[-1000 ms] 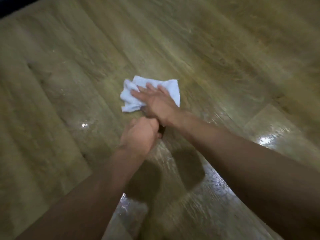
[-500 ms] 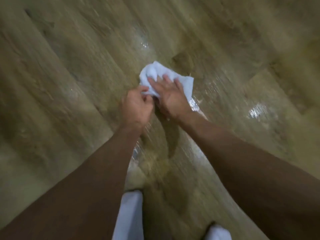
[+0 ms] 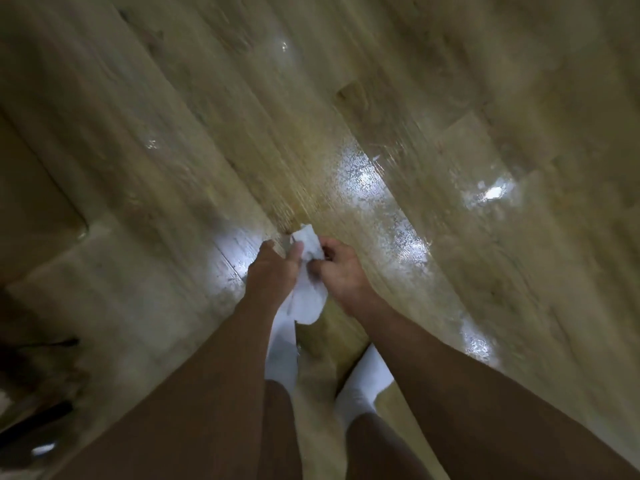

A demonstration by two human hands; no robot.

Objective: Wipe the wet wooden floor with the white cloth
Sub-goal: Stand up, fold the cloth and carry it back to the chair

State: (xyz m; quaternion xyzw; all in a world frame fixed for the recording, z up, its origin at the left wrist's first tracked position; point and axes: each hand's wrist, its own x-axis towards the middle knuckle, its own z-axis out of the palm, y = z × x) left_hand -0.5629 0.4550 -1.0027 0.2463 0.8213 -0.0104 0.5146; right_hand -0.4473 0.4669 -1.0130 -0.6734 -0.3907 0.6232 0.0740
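my cloth (image 3: 306, 301): plain white | floor (image 3: 450, 81) under me: yellow-brown planks, streaky darker wood grain, white glare patches | my socks (image 3: 367, 379): plain white | clutter (image 3: 36, 422) at lower left: black, blurred
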